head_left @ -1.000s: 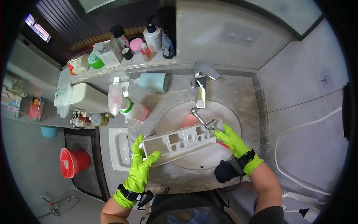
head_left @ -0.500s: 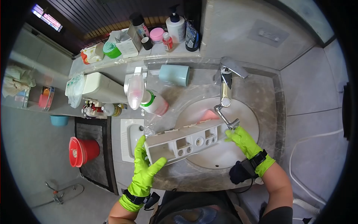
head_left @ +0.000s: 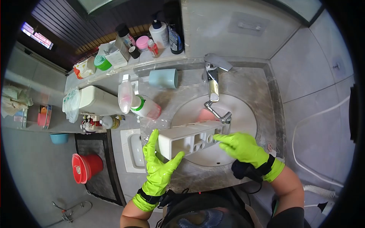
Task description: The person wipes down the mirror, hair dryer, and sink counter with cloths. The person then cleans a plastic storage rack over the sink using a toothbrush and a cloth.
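Note:
A white plastic toothbrush holder [head_left: 181,147] with square compartments and round holes lies tilted over the sink basin [head_left: 249,136], under the faucet [head_left: 213,85]. My left hand [head_left: 159,167], in a lime-green rubber glove, grips its left end between thumb and fingers. My right hand [head_left: 243,148], gloved alike, has its fingers stretched out at the holder's right part, fingertips by a round hole. That hand hides the holder's far right end. Behind the holder, a pink item [head_left: 207,115] lies in the basin; its kind is unclear.
A spray bottle [head_left: 146,107] and a light-blue cup [head_left: 163,78] lie or stand on the counter at the left. Toiletries, including a pump bottle [head_left: 159,34], line the ledge behind. A red bucket [head_left: 88,167] stands lower left.
The view has shifted, so the counter appears further left. The holder has moved rightward over the basin. My right hand has left the holder's right end and reaches across its compartments.

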`<act>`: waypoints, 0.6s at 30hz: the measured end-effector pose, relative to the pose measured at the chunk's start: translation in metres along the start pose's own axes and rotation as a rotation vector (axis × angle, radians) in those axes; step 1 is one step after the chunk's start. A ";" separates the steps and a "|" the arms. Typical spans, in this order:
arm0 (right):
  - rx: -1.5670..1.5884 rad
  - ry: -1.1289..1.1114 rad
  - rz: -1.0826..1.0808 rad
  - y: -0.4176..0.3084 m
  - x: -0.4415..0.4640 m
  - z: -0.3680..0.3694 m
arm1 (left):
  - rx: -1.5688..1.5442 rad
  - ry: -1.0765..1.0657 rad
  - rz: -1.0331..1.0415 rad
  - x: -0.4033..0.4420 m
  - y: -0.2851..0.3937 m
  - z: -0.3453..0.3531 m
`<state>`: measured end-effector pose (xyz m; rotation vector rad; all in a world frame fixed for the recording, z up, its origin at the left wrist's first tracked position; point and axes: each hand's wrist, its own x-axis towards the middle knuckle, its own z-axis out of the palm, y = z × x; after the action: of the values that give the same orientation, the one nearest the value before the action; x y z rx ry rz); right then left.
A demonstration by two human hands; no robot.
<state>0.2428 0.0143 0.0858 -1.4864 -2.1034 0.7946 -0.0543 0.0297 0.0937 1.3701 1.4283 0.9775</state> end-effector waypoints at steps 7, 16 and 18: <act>-0.404 -0.459 -0.069 -0.038 0.043 -0.010 | -0.115 -0.052 -0.049 0.007 -0.014 0.015; 0.041 -0.529 0.438 -0.022 0.057 0.005 | -0.069 -0.113 -0.026 0.011 -0.019 0.020; 0.296 -0.511 0.591 -0.016 0.048 0.007 | -0.115 -0.103 -0.028 0.010 -0.023 0.018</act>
<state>0.2115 0.0544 0.0929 -1.8967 -1.7343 1.7791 -0.0434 0.0373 0.0654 1.2941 1.2921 0.9423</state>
